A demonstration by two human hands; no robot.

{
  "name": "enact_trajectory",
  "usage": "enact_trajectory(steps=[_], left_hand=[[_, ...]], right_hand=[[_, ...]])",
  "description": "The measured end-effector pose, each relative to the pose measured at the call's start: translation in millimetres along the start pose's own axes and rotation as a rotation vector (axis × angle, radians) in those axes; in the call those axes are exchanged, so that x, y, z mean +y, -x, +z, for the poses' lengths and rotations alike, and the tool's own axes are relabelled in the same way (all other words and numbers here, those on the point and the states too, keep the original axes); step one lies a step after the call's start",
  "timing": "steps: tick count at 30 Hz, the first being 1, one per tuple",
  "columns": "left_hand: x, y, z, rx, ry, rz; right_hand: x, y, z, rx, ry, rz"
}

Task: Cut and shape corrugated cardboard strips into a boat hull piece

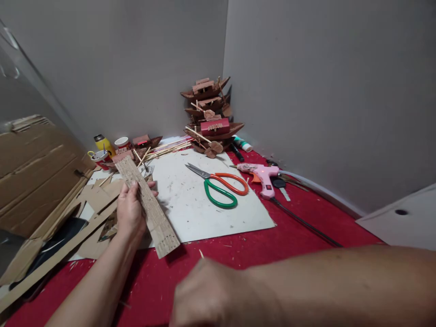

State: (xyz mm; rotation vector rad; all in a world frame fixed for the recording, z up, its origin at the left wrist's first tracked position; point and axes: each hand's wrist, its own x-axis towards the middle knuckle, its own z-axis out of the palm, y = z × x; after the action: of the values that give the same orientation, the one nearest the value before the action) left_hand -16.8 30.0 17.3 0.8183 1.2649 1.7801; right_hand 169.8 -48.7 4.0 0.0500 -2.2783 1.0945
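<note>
My left hand is closed around a long strip of corrugated cardboard, thumb on top and fingertips showing past its far edge. The strip slants from upper left to lower right, its ribbed face up. Low in the view, my right hand is curled and slightly blurred, with its fingers hidden beneath it. A thin pale sliver of wood shows just above its knuckles; I cannot tell whether the hand holds it. Scissors with one orange and one green handle lie on a white board.
A pink glue gun with a black cord rests on the red table cover. Brown model boats are stacked in the corner. Cardboard pieces, cups, a yellow bottle and thin sticks are at the left and back.
</note>
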Motion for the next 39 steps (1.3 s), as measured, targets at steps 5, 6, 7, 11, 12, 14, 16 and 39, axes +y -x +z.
enact_trajectory(steps=[5, 6, 7, 11, 12, 14, 16, 39], left_hand=[[4, 12, 3.2, -0.062, 0.026, 0.058], [5, 16, 4.3, -0.08, 0.036, 0.063], [5, 19, 5.6, -0.102, 0.045, 0.065], [6, 32, 10.6, -0.227, 0.074, 0.011], [6, 34, 11.3, -0.271, 0.074, -0.034], [6, 36, 11.3, -0.382, 0.043, -0.146], [5, 36, 9.3, -0.496, -0.035, -0.233], [-3, 22, -0.1, -0.585, -0.326, -0.045]], right_hand=[[13, -19, -27, 0.608, -0.106, 0.499], [20, -21, -27, 0.625, -0.193, 0.597], [26, -22, -25, 0.595, -0.296, 0.695], [43, -25, -12, 0.484, -0.504, 0.818], [44, -26, -10, 0.513, -0.507, 0.79], [45, -27, -10, 0.594, -0.49, 0.719], [46, -26, -14, 0.679, -0.425, 0.657], [59, -31, -72, 0.708, -0.142, 0.571]])
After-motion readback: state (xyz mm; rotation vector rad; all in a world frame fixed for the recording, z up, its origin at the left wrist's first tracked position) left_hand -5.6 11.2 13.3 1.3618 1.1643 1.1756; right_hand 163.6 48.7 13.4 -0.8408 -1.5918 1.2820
